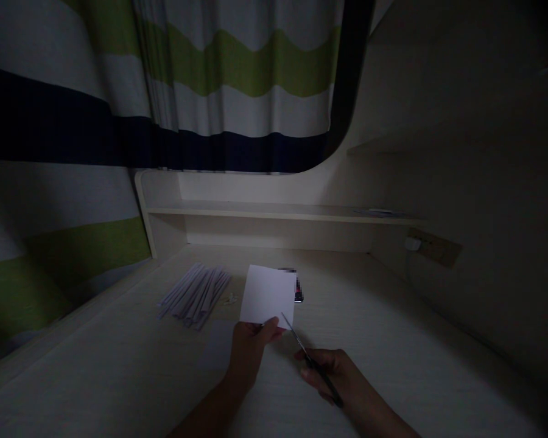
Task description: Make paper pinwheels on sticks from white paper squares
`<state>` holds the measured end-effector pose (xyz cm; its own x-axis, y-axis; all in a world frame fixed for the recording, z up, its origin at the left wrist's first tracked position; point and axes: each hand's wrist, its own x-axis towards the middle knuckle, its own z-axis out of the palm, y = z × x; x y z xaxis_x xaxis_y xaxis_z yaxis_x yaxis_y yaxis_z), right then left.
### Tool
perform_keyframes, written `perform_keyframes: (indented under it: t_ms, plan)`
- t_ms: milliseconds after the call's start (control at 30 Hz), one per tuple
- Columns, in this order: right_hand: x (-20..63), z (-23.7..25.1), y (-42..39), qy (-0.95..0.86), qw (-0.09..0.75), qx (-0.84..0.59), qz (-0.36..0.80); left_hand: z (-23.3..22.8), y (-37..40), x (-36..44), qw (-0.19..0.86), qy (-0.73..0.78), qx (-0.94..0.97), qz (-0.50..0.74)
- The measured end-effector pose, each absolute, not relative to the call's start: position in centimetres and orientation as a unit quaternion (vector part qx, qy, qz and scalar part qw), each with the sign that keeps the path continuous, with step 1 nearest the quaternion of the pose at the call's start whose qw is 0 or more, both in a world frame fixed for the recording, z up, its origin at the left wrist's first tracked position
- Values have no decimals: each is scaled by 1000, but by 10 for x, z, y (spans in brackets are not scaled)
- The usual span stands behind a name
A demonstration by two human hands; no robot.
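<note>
Striped curtains (251, 70) hang beyond the desk (393, 328). The left hand (249, 345) pinches the near edge of a white sheet (269, 295); the right hand (333, 370) grips scissors (311, 363) pointed towards it.

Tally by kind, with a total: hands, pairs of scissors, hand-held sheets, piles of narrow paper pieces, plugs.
Hands: 2, left hand and right hand
Scissors: 1 pair
Held white sheet: 1
Pile of narrow paper pieces: 1
White plug: 1
Total: 6
</note>
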<state>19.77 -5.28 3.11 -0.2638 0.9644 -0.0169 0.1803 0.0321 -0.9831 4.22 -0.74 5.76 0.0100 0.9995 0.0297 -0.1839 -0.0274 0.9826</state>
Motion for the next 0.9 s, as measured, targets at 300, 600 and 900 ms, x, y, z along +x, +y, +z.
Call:
perform_keyframes:
  t_ms: [300, 600, 900]
  plan:
    - [199, 33, -52, -620, 383, -483, 485, 55, -7, 42, 532, 446, 474, 541]
    - [199, 36, -54, -624, 396, -469, 483, 53, -9, 43, 533, 451, 500, 512]
    - [199, 31, -51, -630, 404, -460, 478, 49, -8, 42, 524, 447, 522, 503]
